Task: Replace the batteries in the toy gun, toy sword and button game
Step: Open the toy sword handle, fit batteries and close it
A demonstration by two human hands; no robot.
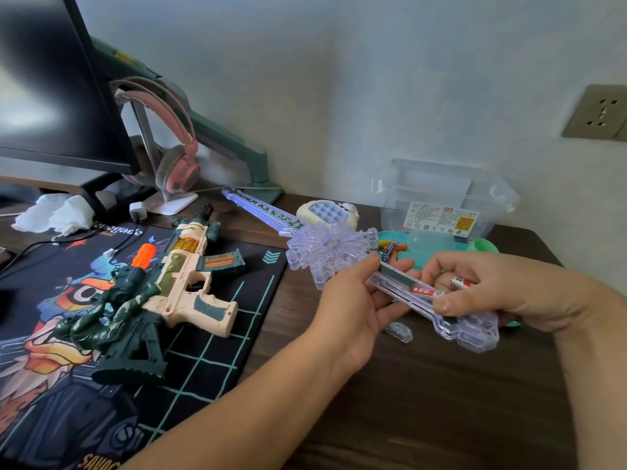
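Two hands work on the toy sword (329, 256) just above the dark surface (407, 401), so the sword step is in hand. The left hand (353, 300) has its grip curled round the handle just below the snowflake guard. The right hand (502, 286) pinches a loose battery (463, 283) in its curled fingers, while its thumb presses on a seated battery (425, 291) in the open handle. Both batteries are red and white, so I cannot tell if they are going in or coming out.

If they are going in, I think the next move is to press the seated battery flat, slide the loose one in beside it the right way round, and then put on the clear cover (398, 331), which lies on the surface under the handle.

Counted from near to far:
- one sword, two batteries at the hands and one cover
- one toy gun (183, 283), lying on the printed mat (210, 351) to the left
- one green tray (441, 247) behind the hands, with several more batteries that I cannot count exactly
- one button game (327, 212), behind the blade
- one clear box (448, 201), by the wall

The gun and the button game are not touched now.
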